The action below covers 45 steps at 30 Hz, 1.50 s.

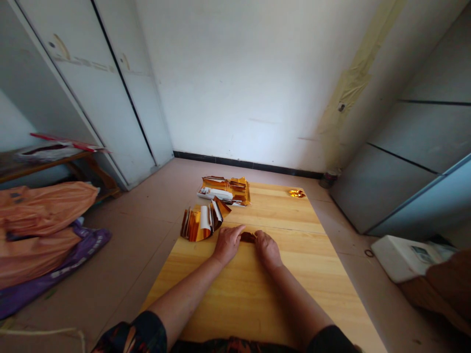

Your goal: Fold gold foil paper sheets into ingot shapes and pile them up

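On the wooden table [235, 289], my left hand [228, 245] and my right hand [268, 249] close on the two ends of a small dark brown-gold piece of foil paper [248, 237]. My fingertips hide part of its ends. Just left of my left hand stands a fanned bundle of gold foil paper [195, 226] with white backing. Behind that, at the table's far left corner, lies a stack of gold foil sheets [241, 189] with a white printed packet [217, 194] on it. A shiny folded gold foil piece [296, 193] sits at the far right corner.
Grey cabinets [81, 83] stand at the left, with another large grey cabinet [412, 127] at the right. Orange cloth and a purple bag [73, 260] lie on the left. A white box [401, 257] stands right of the table. The white wall [250, 88] rises beyond.
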### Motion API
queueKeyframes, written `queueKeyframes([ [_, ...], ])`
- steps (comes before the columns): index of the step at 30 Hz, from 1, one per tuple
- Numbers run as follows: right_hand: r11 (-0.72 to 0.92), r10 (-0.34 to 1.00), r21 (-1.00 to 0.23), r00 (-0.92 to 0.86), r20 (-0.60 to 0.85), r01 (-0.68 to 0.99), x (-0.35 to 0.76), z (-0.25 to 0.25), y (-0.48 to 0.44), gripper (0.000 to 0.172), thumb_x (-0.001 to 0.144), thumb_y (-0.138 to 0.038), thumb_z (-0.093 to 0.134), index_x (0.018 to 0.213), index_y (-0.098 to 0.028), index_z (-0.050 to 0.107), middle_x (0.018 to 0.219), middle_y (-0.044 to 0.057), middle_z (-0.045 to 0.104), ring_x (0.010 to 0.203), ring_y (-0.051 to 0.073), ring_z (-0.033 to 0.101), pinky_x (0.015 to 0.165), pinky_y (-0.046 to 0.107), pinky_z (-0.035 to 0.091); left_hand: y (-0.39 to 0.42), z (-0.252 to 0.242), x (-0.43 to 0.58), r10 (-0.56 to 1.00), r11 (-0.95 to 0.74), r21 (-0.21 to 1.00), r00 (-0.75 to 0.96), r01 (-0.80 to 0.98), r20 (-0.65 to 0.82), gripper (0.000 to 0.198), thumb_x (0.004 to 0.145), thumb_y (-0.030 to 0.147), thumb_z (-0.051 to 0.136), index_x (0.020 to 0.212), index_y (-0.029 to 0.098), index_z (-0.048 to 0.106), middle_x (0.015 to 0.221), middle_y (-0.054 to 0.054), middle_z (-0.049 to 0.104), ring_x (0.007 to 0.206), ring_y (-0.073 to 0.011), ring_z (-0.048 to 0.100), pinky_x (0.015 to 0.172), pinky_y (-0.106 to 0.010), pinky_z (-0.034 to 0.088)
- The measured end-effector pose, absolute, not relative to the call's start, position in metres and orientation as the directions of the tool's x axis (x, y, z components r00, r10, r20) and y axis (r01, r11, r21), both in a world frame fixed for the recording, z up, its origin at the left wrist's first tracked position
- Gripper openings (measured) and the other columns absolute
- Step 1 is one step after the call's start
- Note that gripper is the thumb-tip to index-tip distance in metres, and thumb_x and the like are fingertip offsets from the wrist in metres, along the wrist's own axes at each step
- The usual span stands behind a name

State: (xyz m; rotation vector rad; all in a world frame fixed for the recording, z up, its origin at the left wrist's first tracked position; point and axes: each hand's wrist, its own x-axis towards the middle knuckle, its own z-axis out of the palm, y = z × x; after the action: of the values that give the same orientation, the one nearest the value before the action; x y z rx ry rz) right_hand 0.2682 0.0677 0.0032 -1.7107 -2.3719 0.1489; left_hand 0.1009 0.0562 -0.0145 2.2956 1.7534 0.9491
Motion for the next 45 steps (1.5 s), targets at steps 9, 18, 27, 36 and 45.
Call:
queueKeyframes([
  [9, 0.280, 0.959, -0.140, -0.273, 0.071, 0.950, 0.263, 0.008, 0.067, 0.017, 0.094, -0.016, 0.038, 0.093, -0.016, 0.055, 0.084, 0.006, 0.066, 0.075, 0.015, 0.063, 0.059, 0.022, 0.036, 0.063, -0.017, 0.106, 0.918, -0.290, 0.499, 0.090, 0.816, 0.386, 0.050, 0.074, -0.002, 0.049, 0.118, 0.022, 0.055, 0.103, -0.003, 0.068, 0.092, -0.0180, 0.061, 0.084, -0.033, 0.045],
  [18, 0.215, 0.976, -0.185, -0.218, 0.005, 0.959, 0.263, 0.014, 0.070, 0.014, 0.094, -0.025, 0.045, 0.093, -0.019, 0.057, 0.090, 0.005, 0.064, 0.074, 0.013, 0.063, 0.055, 0.022, 0.031, 0.064, -0.013, 0.106, 0.948, -0.211, 0.597, 0.015, 0.774, 0.317, 0.040, 0.072, -0.002, 0.051, 0.105, 0.019, 0.059, 0.080, 0.000, 0.065, 0.076, -0.0147, 0.060, 0.073, -0.025, 0.045],
  [27, 0.226, 0.974, -0.206, -0.226, 0.024, 0.952, 0.266, 0.011, 0.070, 0.015, 0.093, -0.028, 0.046, 0.092, -0.019, 0.058, 0.088, 0.003, 0.063, 0.071, 0.011, 0.060, 0.054, 0.022, 0.029, 0.064, -0.010, 0.104, 0.945, -0.256, 0.617, 0.058, 0.744, 0.321, 0.025, 0.074, 0.000, 0.051, 0.089, 0.019, 0.062, 0.084, -0.001, 0.064, 0.081, -0.0142, 0.059, 0.074, -0.024, 0.043],
  [36, 0.287, 0.957, -0.228, -0.272, 0.096, 0.930, 0.270, 0.001, 0.070, 0.017, 0.094, -0.025, 0.045, 0.086, -0.020, 0.059, 0.086, 0.000, 0.059, 0.065, 0.008, 0.056, 0.053, 0.021, 0.028, 0.063, -0.007, 0.099, 0.950, -0.294, 0.543, 0.176, 0.787, 0.258, 0.027, 0.080, 0.005, 0.049, 0.086, 0.021, 0.070, 0.087, -0.002, 0.063, 0.086, -0.0148, 0.058, 0.077, -0.027, 0.040],
  [45, 0.417, 0.905, -0.271, -0.366, 0.218, 0.868, 0.278, 0.004, 0.066, 0.018, 0.092, -0.020, 0.046, 0.085, -0.022, 0.062, 0.087, 0.003, 0.059, 0.082, 0.014, 0.053, 0.067, 0.021, 0.035, 0.056, 0.002, 0.094, 0.931, -0.342, 0.315, 0.274, 0.885, 0.242, 0.025, 0.087, 0.015, 0.047, 0.091, 0.024, 0.070, 0.089, -0.003, 0.060, 0.091, -0.0169, 0.052, 0.078, -0.030, 0.034],
])
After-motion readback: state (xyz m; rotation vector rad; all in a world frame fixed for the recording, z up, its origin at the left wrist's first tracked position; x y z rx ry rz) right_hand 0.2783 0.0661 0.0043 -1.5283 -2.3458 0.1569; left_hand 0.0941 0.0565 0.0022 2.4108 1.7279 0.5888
